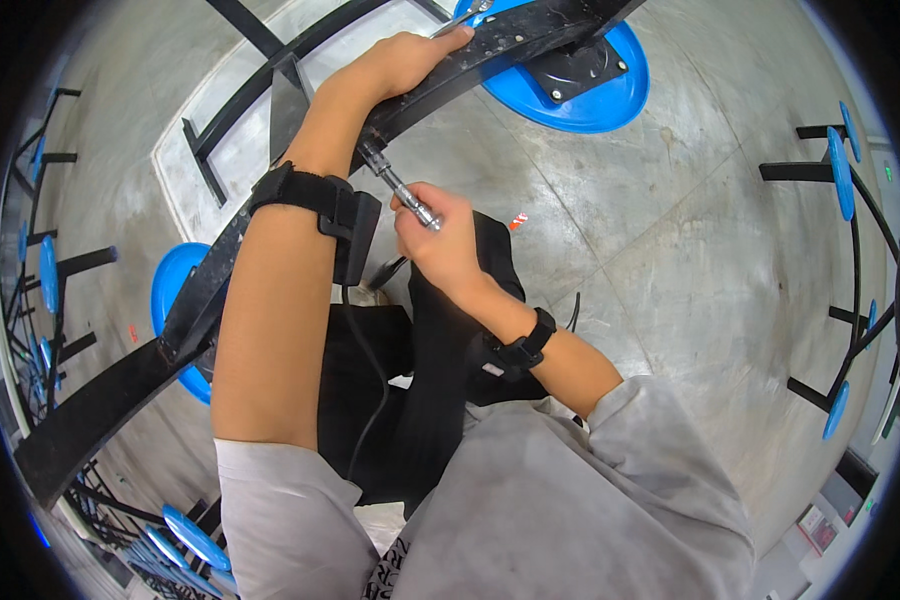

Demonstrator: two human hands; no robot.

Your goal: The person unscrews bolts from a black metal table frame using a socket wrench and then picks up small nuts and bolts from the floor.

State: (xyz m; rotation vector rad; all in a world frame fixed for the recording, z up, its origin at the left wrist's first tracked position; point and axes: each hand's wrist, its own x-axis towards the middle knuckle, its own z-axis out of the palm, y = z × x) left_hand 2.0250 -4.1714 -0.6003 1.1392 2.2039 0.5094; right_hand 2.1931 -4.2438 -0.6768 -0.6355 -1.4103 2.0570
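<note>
Grey concrete floor (670,250) spreads all around the long black beam (450,80), which makes a curve through the place and passes behind the left forearm. At the near edge of this beam is the silver socket tool (400,188); its head meets the metal, and its handle slopes away from it toward the person. The right hand (440,235) has its fingers closed around the lower part of this handle. The left hand (405,62) rests against the upper side of the beam, with its thumb along the metal, and just beside it is a silver wrench (465,17); I cannot tell if the fingers pinch it, because they are mostly hidden. Under the beam, on its right part, is one blue seat (625,75) with a square black plate (575,70); another blue seat (173,280) sits at its left part. Beyond the beam lies a white panel (195,190) under black bars (240,105). Well apart from the beam, on its right, stand black frames (800,172) with blue seats.
</note>
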